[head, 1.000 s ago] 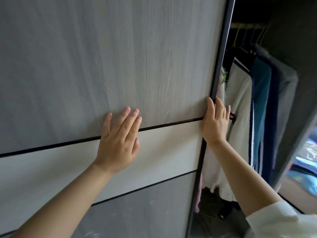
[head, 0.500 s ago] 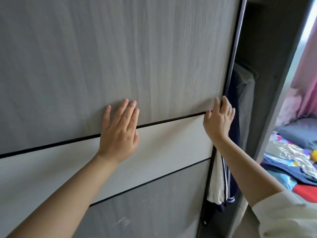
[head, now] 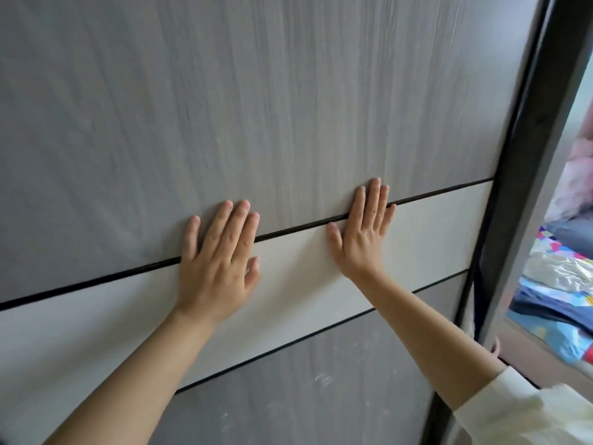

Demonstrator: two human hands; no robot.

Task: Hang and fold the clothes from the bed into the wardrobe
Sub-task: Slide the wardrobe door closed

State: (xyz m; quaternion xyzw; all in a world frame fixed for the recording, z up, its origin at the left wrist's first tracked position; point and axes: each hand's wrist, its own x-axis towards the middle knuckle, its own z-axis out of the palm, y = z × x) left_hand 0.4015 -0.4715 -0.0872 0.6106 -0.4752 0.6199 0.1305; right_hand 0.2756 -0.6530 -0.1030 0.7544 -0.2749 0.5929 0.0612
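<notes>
up against the grey wood-grain sliding wardrobe door (head: 288,107) with its pale cream band across the middle, we've got both palms planted flat. our left hand (head: 215,268) lies spread across the black groove, fingers straight, holding nothing. our right hand (head: 361,234) presses flat just beside it, fingers straight too, nothing in it. off to our right, past the door's dark metal edge frame (head: 526,175), only a thin sliver of the wardrobe gap shows, so the door looks all but closed. the clothes lie beyond that, on the bed with the colourful patchwork cover (head: 555,319), a shiny silvery garment (head: 558,271) among them, well apart from both hands. our right hand is the nearer one, so we'd judge any reach for the clothes goes rightward and down, across the door's long upright edge.
</notes>
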